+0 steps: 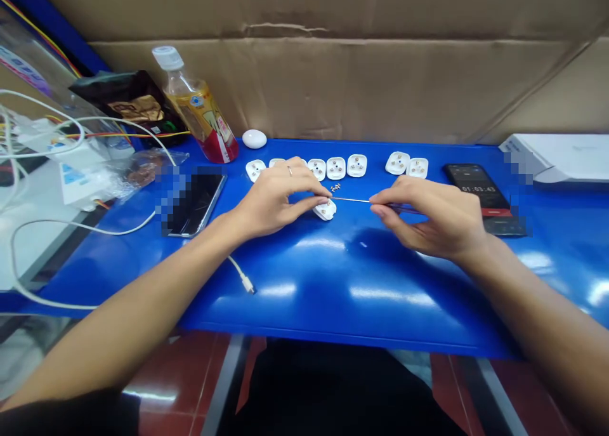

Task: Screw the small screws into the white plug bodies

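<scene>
My right hand [423, 214] grips a thin screwdriver [351, 200] between thumb and fingers, its bare metal shaft pointing left. At the shaft's tip, the thumb and forefinger of my left hand [285, 198] are pinched together; whatever tiny piece they hold is too small to make out. Just under those fingertips lies a white plastic piece [325, 210] with small brass-coloured metal parts, partly covered by the hand. Several small brass-coloured screws [335, 187] are heaped just behind it. Farther back stands a row of similar white pieces [335, 168], some partly hidden by my left hand.
Left on the blue table [304, 296] are a phone [197, 204], a drink bottle [202, 112], a white egg-shaped object [254, 139] and a white cable [245, 280]. At right lie a phone showing a timer [478, 188] and a white box [566, 160]. Cardboard [380, 87] lines the back.
</scene>
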The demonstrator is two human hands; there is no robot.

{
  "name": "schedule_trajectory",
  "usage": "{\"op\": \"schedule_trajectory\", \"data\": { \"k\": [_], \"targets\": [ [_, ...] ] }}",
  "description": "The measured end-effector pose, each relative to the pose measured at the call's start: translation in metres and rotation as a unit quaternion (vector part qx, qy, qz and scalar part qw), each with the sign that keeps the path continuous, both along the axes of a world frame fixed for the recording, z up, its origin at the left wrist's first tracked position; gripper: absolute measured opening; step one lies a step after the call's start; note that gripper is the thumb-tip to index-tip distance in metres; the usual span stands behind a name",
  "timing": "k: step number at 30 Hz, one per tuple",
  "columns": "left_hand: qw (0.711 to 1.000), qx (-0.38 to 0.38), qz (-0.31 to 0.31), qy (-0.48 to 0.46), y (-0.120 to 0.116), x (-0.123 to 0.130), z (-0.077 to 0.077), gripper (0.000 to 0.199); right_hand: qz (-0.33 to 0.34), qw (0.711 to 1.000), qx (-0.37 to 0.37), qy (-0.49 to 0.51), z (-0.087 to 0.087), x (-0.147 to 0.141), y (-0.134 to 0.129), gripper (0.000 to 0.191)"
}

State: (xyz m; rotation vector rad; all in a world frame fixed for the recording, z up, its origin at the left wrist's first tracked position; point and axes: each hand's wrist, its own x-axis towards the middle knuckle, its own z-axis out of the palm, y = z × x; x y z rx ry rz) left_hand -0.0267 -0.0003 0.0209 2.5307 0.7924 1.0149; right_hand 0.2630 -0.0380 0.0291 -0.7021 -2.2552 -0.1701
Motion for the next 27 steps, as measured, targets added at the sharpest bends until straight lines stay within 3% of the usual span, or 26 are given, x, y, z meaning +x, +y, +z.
{"op": "schedule_trajectory", "data": {
  "k": [5,11,19,27],
  "targets": [
    [0.989,0.141,0.040,-0.025,0.003,0.000,-0.010,0.012,-0.028,0.991,-0.084,0.097,-0.001,-0.008,-0.002,0.004],
    [0.985,0.169,0.025,-0.026,0.005,-0.001,-0.011,0.013,-0.022,0.993,-0.083,0.087,-0.002,-0.007,0.000,0.005],
    [0.998,0.055,0.038,0.008,0.002,-0.001,-0.005,0.045,-0.038,0.998,-0.041,0.024,-0.002,0.002,0.006,0.005],
    [0.995,-0.067,0.048,0.058,0.001,0.000,-0.012,0.044,-0.015,0.999,-0.040,-0.025,-0.003,0.005,0.009,0.005]
  ]
}}
